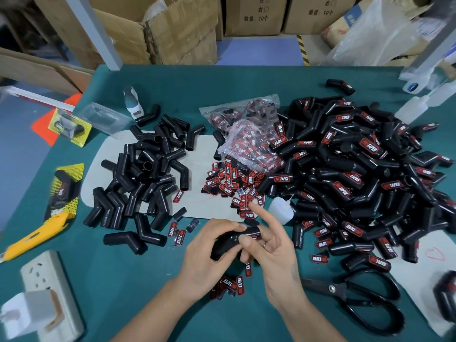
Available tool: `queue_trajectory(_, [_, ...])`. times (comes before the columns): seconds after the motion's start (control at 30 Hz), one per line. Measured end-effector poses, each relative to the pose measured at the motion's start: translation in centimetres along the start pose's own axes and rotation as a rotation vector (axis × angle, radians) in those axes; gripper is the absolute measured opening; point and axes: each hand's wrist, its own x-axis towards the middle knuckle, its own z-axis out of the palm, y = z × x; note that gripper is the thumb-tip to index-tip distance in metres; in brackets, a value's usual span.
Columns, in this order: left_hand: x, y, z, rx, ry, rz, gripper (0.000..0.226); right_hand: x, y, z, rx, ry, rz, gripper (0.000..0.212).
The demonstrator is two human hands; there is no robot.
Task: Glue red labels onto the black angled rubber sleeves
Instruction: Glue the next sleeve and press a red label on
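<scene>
Head view: both hands (244, 253) grip one matte bent rubber sleeve (233, 241), label seemingly hidden.

I see my left hand (209, 245) gripping a black angled sleeve (234, 240) above the green desk (148, 304), and my right hand (269, 245) pinches the same sleeve, index finger pointing up. A pile of plain sleeves (145, 169) lies to the left, a pile of labelled sleeves (357, 174) to the right. Loose red labels (232, 183) lie between them. Black scissors (365, 299) rest near the right hand.
</scene>
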Motion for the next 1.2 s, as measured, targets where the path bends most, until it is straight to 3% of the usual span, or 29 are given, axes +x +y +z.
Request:
queue_trajectory(0.2, [0.0,0.4,0.1,-0.008,0.001,-0.009,0.037,-0.3,-0.1,0.2,-0.002,0.039,-0.035,0.065])
queue_trajectory(0.33, [0.2,0.9,0.1,-0.047,0.014,-0.054,0.048,-0.3,0.0,0.4,0.022,0.047,-0.033,0.061])
queue_trajectory(0.83, [1.4,1.2,-0.4,-0.68,0.131,-0.409,0.046,-0.5,0.3,0.8,0.133,0.089,0.097,0.042])
queue_trajectory(1.0, [1.1,1.1,0.2,-0.675,0.127,-0.461,0.046,-0.4,0.5,0.7,0.312,0.06,0.217,0.043])
queue_trajectory(1.13, [1.3,1.2,-0.1,-0.669,0.111,-0.44,0.035,-0.5,0.5,0.7,0.317,-0.005,0.249,0.056])
queue_trajectory(1.2, [1.2,1.0,-0.1,-0.667,0.121,-0.451,0.034,-0.5,0.5,0.8,0.317,-0.006,0.257,0.052])
